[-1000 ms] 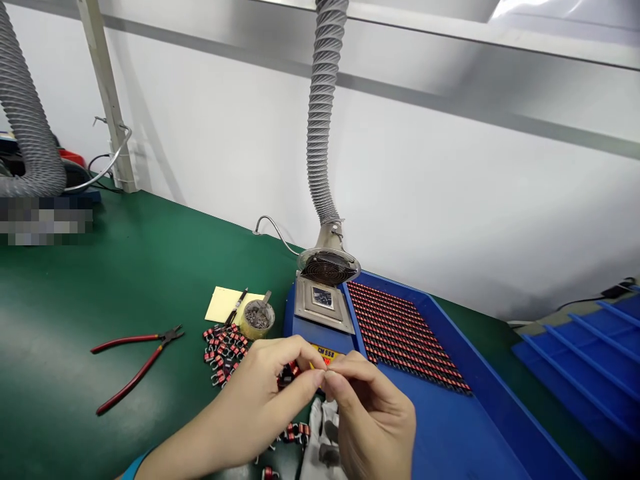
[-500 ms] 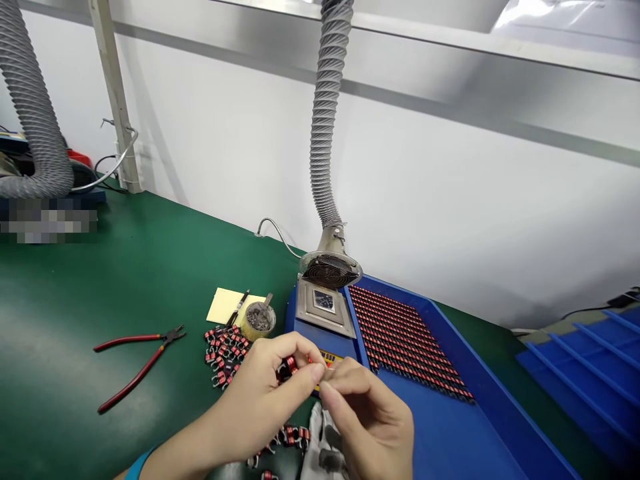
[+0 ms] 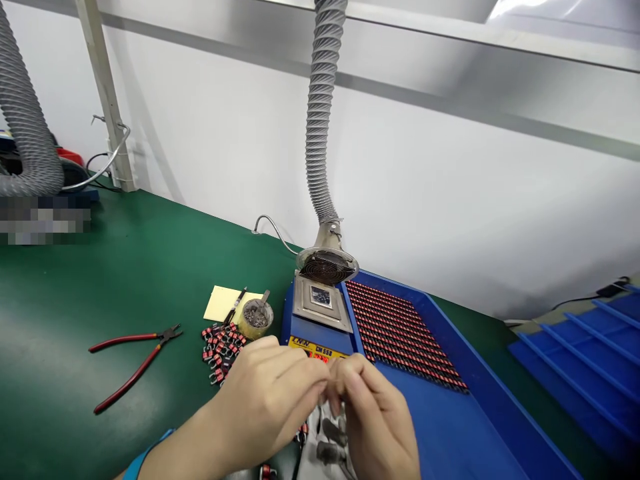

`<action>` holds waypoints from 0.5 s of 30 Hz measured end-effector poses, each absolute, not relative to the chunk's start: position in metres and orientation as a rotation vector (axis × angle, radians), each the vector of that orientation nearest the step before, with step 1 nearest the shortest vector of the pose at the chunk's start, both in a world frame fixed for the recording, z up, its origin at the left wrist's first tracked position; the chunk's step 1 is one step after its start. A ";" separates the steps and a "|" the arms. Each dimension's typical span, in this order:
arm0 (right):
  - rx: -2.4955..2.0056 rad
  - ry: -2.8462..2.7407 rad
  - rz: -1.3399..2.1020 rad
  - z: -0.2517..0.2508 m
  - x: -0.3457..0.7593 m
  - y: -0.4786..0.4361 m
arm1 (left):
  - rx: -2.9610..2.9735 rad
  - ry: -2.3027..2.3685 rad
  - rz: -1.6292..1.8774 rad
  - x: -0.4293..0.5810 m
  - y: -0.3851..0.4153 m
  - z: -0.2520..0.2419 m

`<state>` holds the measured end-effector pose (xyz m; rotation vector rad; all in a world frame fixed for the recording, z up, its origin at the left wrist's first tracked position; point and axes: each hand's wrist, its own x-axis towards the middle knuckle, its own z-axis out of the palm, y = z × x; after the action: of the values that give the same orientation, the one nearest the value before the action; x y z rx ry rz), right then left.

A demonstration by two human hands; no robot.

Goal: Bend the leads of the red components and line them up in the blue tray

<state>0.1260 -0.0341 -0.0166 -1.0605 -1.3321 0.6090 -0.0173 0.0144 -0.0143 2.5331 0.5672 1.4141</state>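
Observation:
My left hand (image 3: 273, 393) and my right hand (image 3: 377, 417) meet fingertip to fingertip above the table. Both are pinched closed; whatever lies between the fingers is hidden. Just behind them stands a blue solder pot (image 3: 321, 319) with a metal top plate and a lit red display. A pile of small red-and-black coils (image 3: 220, 350) with bent wire legs lies left of my left hand. Below my hands is a white-and-grey glove (image 3: 325, 440), partly covered. One more coil (image 3: 267, 472) shows at the bottom edge.
Red-handled pliers (image 3: 143, 363) lie spread on the green table (image 3: 165, 267). Near the pile are a small tub (image 3: 256, 319) of grey material, a pen (image 3: 236, 305) and yellow paper (image 3: 220, 303). A blue tray (image 3: 480, 427) holds coil rows (image 3: 405, 333). An extraction hose (image 3: 323, 113) hangs overhead.
My left hand has rolled over, its back now turned up and its fingers curled in. My right fingers have closed in tighter. A thin strand seen between them before is hidden now.

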 end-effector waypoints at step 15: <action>-1.032 -1.193 0.968 -0.020 0.127 -0.039 | 2.651 0.624 1.465 -0.015 0.012 -0.014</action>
<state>0.1266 -0.0385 -0.0203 -1.0324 -1.1933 0.9680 -0.0149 0.0121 -0.0140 2.6510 0.6245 1.4650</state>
